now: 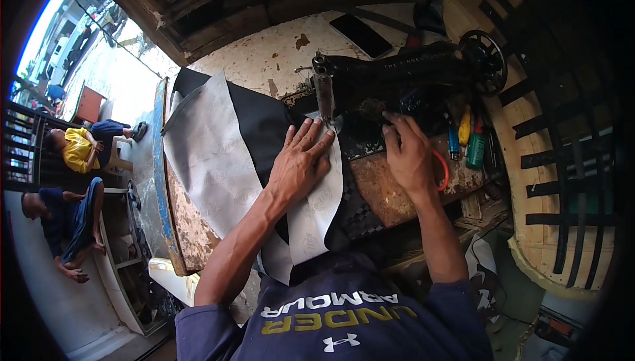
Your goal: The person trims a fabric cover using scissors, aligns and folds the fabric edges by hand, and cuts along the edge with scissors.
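My left hand (299,161) lies flat, fingers stretched out, on a pale grey-white piece of material (311,219) close to the needle end of a black sewing machine (397,68). Under and beside that strip is black material (259,119), with a wider grey-white panel (208,142) spread to the left. My right hand (407,152) hovers by the machine bed, right of the needle. Its fingers are loosely bent with a gap between them, and I see nothing held there. The left fingertips partly cover the spot below the presser foot.
A dark phone (361,35) lies behind the machine. Right of my right hand are a red ring-shaped handle (441,170), a blue lighter (453,139), a yellow tool (464,125) and a green bottle (475,149). A strapped wooden frame (562,182) stands right. Two people (83,146) sit at far left.
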{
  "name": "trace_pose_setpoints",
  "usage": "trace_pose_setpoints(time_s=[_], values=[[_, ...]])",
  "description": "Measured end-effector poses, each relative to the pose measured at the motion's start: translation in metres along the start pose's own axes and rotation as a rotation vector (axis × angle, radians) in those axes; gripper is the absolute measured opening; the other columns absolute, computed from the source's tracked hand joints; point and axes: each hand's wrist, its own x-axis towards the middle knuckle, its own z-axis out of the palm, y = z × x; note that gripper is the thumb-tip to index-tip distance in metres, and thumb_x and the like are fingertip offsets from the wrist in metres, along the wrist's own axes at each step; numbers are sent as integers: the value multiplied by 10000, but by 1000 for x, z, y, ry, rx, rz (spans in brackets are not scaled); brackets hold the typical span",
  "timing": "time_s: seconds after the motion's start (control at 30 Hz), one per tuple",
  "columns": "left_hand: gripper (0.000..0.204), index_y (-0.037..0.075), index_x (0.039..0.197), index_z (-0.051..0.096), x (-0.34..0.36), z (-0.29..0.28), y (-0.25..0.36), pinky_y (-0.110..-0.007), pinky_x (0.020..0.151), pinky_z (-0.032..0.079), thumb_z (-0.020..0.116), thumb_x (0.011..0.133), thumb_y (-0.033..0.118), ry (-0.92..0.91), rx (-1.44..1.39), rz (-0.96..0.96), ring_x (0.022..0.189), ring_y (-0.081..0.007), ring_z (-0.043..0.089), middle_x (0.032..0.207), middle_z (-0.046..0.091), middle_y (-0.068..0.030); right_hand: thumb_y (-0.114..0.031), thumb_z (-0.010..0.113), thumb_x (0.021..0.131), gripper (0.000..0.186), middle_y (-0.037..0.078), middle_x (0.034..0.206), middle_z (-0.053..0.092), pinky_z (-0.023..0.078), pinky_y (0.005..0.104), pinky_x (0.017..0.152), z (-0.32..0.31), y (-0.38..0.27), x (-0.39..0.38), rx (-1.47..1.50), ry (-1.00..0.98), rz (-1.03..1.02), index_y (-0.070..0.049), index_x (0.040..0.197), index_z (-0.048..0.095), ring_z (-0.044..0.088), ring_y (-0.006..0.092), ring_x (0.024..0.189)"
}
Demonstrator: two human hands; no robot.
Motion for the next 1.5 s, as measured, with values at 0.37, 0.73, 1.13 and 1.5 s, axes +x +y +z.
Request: trace_pose_setpoints(time_s=[0.37, 0.73, 1.13, 1.5], values=[[594, 155, 1531, 607, -1, 0, 3, -574, 1307, 239, 643, 938, 147, 2, -15, -9, 1572, -409, 366, 1654, 460, -207, -176, 626, 1054, 403, 90, 1389, 674, 545, 358, 1057, 125, 69, 129, 385, -200, -310, -78, 1445, 606, 656, 213, 1229], [599, 162, 1525, 615, 4, -3, 1, -581, 1303, 243, 637, 927, 152, -13, -25, -13, 1570, -410, 370, 1649, 461, -221, -175, 632, 1058, 354, 91, 1373, 667, 531, 357, 1076, 157, 94, 136, 1661, -526, -196, -64, 1394, 641, 628, 182, 1257], [618, 180, 1543, 597, 7, -3, 0, -579, 1306, 236, 638, 927, 169, -29, -51, 6, 1573, -411, 363, 1659, 457, -196, -75, 608, 1038, 392, 104, 1384, 659, 534, 363, 1065, 134, 73, 110, 538, -145, -117, -23, 1426, 601, 620, 203, 1257], [596, 193, 1533, 612, 11, -8, -14, -569, 1306, 240, 636, 937, 182, -31, -17, 62, 1561, -423, 381, 1629, 488, -218, -136, 736, 979, 241, 177, 1109, 752, 579, 440, 851, 32, -23, -10, 374, -108, -45, -13, 1183, 770, 735, 359, 972]])
